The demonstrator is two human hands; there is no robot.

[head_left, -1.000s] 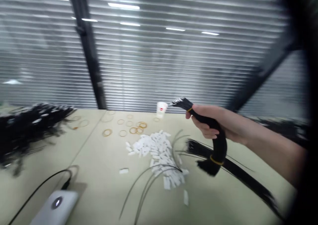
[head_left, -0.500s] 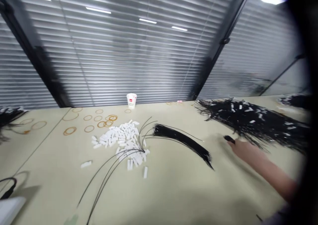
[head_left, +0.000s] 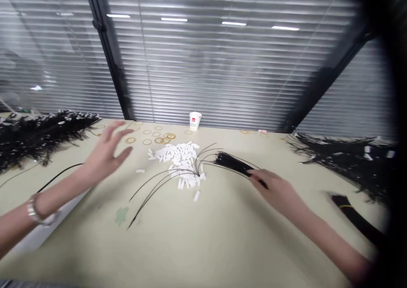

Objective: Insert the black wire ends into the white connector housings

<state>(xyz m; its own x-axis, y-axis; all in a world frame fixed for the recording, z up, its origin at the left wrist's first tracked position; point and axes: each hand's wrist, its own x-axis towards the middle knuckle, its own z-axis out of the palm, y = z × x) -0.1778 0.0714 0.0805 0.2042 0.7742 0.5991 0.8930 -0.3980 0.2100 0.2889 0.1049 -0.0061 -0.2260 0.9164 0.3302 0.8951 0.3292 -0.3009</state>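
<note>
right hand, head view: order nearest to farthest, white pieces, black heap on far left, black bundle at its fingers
1. Black bundle: at the right hand.
2. White pieces: left of the hand.
3. Black heap: far left.

Silvery bracelet [head_left: 32,211] on left wrist [head_left: 52,198]

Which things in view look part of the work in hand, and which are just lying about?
Likely part of the work:
black wire bundle, touched by the right hand
banded bundle at far right
white pieces
yellow bands
both wire piles

Probably just lying about:
white cup
black cable
</note>
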